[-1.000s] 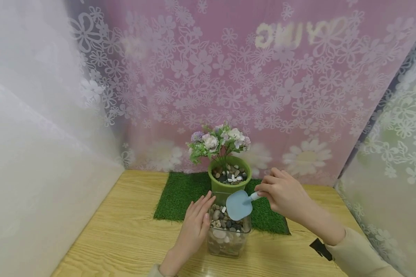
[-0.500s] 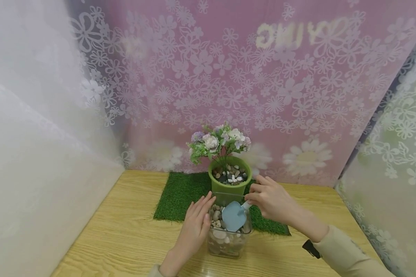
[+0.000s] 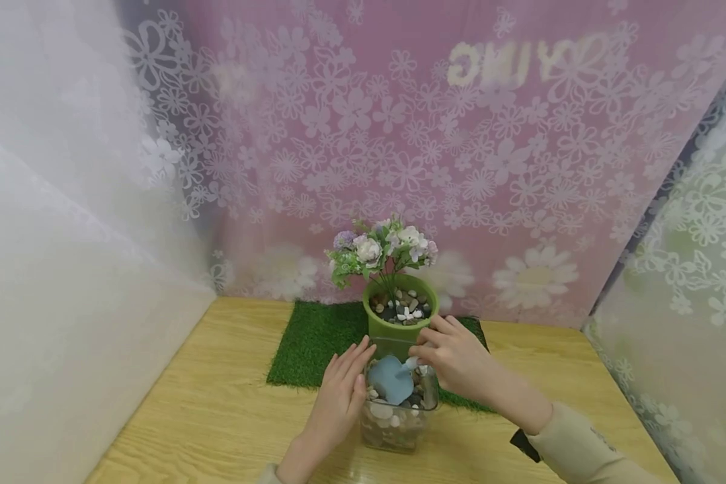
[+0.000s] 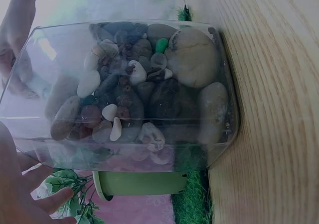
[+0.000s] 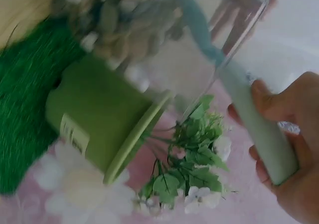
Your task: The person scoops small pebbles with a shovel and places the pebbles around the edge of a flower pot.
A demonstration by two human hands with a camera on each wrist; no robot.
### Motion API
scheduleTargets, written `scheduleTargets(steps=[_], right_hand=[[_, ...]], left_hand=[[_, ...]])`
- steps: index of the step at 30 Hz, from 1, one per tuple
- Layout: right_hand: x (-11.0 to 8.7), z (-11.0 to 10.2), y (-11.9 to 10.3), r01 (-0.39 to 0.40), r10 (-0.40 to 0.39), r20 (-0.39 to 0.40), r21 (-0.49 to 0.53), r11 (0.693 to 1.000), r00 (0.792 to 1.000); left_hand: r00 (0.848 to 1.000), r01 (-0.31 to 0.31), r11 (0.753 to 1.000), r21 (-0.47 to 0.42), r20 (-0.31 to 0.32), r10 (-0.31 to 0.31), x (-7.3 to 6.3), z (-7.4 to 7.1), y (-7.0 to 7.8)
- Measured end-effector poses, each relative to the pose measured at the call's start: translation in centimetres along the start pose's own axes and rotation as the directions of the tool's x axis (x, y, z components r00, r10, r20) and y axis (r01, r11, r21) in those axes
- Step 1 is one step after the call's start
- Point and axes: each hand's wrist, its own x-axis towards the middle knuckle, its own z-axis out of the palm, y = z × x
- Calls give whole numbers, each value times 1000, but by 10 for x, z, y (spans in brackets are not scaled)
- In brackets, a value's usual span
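Note:
A clear plastic container holding pebbles stands on the table in front of the flower pot. My left hand rests against its left side, fingers straight along the rim. In my right hand is the handle of a small blue shovel, whose blade is down inside the container over the stones. The right wrist view shows the fingers and thumb curled round the pale shovel handle. Right behind the container is a green pot with stones in it and white and purple flowers.
A green artificial turf mat lies under the pot on the wooden table. A pink floral curtain hangs behind the table. Pale sheets flank the table, a white one at the left and a flowered one at the right.
My right hand has moved left and down, taking the shovel from above the container's right side into it, toward the left. The left hand has stayed in place.

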Motion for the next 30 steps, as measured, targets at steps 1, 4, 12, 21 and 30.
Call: scheduleTargets(steps=[1, 4, 12, 21, 30], right_hand=[[0, 2, 0, -15, 15, -4, 16, 1000, 1000], [-4, 6, 2, -99, 99, 11, 86, 991, 995], [-17, 10, 7, -344, 300, 199, 245, 906, 933], [-13, 1, 2, -456, 397, 264, 224, 862, 879], [-22, -1, 12, -675, 563, 384, 292, 678, 732]], left_hand=[[1000, 3, 1000, -2, 3, -3, 0, 0, 0], [1000, 7, 1000, -2, 3, -7, 0, 1, 1], [1000, 6, 1000, 5, -1, -6, -2, 1, 2], [1000, -3, 1000, 10, -10, 3, -1, 2, 1], [1000, 22, 1000, 12, 14, -22, -2, 0, 1]])
